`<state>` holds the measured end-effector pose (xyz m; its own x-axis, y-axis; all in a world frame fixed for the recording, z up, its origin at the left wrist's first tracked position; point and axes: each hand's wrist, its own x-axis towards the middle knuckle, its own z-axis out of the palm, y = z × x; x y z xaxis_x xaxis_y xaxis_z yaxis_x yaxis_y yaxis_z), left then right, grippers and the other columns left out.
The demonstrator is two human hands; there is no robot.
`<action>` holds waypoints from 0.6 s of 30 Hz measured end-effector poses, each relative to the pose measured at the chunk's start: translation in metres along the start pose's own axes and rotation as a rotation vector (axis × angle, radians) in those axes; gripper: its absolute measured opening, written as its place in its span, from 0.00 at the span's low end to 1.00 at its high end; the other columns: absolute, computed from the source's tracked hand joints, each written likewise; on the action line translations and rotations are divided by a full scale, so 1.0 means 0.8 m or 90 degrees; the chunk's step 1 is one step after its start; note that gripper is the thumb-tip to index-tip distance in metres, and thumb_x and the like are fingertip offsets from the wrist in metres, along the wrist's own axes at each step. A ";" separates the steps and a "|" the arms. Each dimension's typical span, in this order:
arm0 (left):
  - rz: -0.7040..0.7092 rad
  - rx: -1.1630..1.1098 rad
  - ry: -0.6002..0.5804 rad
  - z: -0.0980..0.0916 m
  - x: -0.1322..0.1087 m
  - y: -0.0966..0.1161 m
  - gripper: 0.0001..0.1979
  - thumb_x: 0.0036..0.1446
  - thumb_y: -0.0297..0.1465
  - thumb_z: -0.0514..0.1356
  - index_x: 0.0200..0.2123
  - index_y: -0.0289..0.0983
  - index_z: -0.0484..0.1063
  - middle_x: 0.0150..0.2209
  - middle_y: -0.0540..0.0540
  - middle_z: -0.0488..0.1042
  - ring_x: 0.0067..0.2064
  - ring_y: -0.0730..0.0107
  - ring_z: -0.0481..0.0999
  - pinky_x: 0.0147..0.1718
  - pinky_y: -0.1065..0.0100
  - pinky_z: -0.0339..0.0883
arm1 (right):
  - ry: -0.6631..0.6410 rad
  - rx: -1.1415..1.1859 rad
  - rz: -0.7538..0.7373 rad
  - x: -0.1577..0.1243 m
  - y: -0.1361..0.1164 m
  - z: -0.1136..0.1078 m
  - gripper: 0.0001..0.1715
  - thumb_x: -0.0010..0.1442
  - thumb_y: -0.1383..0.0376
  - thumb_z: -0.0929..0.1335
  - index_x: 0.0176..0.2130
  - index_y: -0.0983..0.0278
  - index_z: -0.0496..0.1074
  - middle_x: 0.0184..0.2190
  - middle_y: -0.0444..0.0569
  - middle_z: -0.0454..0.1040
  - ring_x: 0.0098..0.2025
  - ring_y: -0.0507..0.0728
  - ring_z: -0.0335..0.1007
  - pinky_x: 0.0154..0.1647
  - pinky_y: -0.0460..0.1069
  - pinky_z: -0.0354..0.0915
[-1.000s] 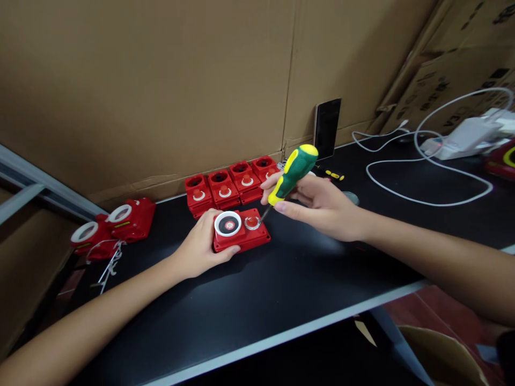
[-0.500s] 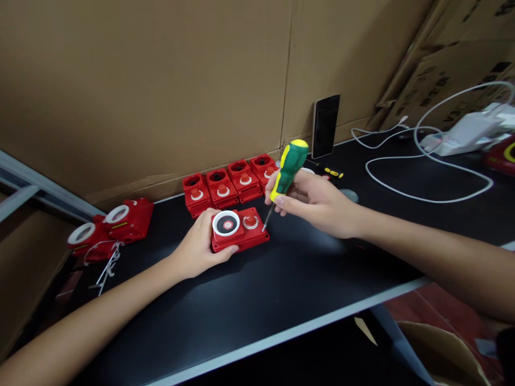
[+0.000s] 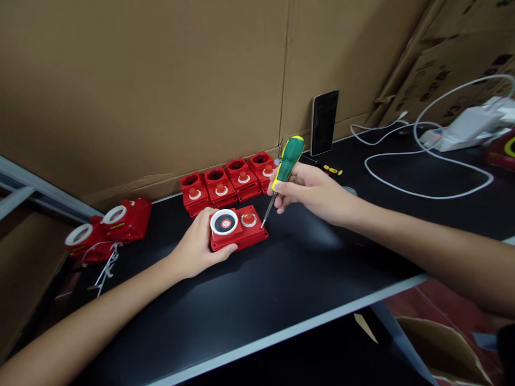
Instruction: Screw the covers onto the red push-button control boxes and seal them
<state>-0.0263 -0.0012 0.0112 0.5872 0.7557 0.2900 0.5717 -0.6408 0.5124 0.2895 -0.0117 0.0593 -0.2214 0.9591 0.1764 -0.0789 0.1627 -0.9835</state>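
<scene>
My left hand (image 3: 201, 238) is closed round the left end of a red alarm-like box (image 3: 246, 238), which lies on the black table (image 3: 257, 300). On its face are a white ring with a dark disc and a small red dome in a clear collar. My right hand (image 3: 308, 187) grips a green and yellow screwdriver (image 3: 290, 156) by the lower handle. The shaft slants down, its tip at the box's right end beside the dome. Whether the tip sits in a screw is too small to tell.
Behind stand several similar red boxes (image 3: 219, 187) in a row. Two more red units with white rings (image 3: 127, 220) lie at the left edge. A phone (image 3: 324, 122) leans on the cardboard wall (image 3: 161, 96). A white cable (image 3: 426, 193) loops near a white power adapter (image 3: 462, 130).
The screwdriver handle has turned in my right hand, showing more green, and stands slightly differently. My left hand keeps its hold on the red box. The view has shifted a little.
</scene>
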 end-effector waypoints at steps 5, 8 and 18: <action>0.013 0.005 0.002 0.000 0.000 -0.001 0.32 0.64 0.51 0.72 0.62 0.41 0.69 0.55 0.39 0.79 0.54 0.47 0.83 0.58 0.45 0.80 | 0.013 0.031 0.050 0.008 0.005 -0.003 0.13 0.66 0.69 0.80 0.38 0.65 0.73 0.32 0.47 0.81 0.29 0.51 0.81 0.32 0.47 0.84; 0.027 0.008 0.001 -0.001 0.000 -0.002 0.32 0.64 0.50 0.72 0.63 0.41 0.69 0.54 0.39 0.79 0.54 0.47 0.83 0.57 0.46 0.81 | -0.008 0.002 0.047 0.008 0.005 -0.006 0.24 0.59 0.64 0.86 0.39 0.63 0.72 0.31 0.47 0.82 0.28 0.53 0.82 0.32 0.50 0.85; 0.012 0.008 0.002 -0.001 0.000 -0.001 0.33 0.64 0.52 0.71 0.63 0.41 0.69 0.56 0.38 0.80 0.56 0.46 0.84 0.59 0.45 0.81 | 0.011 -0.165 -0.047 -0.008 -0.012 -0.010 0.28 0.57 0.51 0.87 0.38 0.61 0.74 0.29 0.49 0.84 0.27 0.58 0.83 0.30 0.54 0.82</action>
<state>-0.0271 -0.0005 0.0117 0.5955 0.7444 0.3020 0.5679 -0.6560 0.4971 0.2993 -0.0180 0.0674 -0.2072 0.9459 0.2498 0.1578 0.2843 -0.9457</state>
